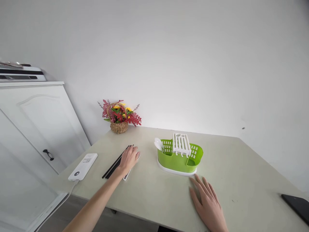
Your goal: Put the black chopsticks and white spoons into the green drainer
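Note:
My left hand rests on the table over a white spoon, its fingers curled down onto it, right beside a bundle of black chopsticks. Whether the fingers grip the spoon I cannot make out. My right hand lies flat on the table with fingers stretched out, holding nothing, just in front of a green cutlery holder. The holder has a white base and a white slotted insert. White spoons stick up at its left end.
A woven basket of red and yellow artificial flowers stands at the back by the wall. A white power bank with a cable lies at the table's left edge. A black phone lies at the right edge. A white cabinet stands at the left.

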A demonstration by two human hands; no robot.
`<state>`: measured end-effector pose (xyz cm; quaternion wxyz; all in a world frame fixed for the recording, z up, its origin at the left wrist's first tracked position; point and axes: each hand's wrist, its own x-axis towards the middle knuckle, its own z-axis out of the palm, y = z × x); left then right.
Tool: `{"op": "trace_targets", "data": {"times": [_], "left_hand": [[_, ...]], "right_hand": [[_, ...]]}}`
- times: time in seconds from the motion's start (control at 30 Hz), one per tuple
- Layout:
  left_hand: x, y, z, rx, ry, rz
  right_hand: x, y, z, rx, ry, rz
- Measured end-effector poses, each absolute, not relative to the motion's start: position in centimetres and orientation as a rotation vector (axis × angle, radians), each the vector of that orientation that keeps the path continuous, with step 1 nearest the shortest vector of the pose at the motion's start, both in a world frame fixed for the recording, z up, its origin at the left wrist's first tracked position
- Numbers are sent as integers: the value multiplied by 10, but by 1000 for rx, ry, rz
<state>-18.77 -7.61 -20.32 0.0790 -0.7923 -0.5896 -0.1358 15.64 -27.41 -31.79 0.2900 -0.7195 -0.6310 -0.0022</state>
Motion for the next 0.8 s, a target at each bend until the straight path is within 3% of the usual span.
{"op": "trace_targets", "data": {"times": [0.23,0.4,0.57,0.8], "left_hand": [[-122,-90,-160,-2453,-1698,-1120],[-74,-92,-127,-2492,-1953,-862],[-58,-86,-119,-2477,-1826,-596],[-46,-92,-125,-2427,-1737,-703]], "right_hand": [[156,-276,-314,-1918,-1692,-13],[154,-274,-312,-1921,-1686,-16],[153,-273,-314,-1919,-1678,-15],[156,-274,-312,-1920,-1695,-7]]}}
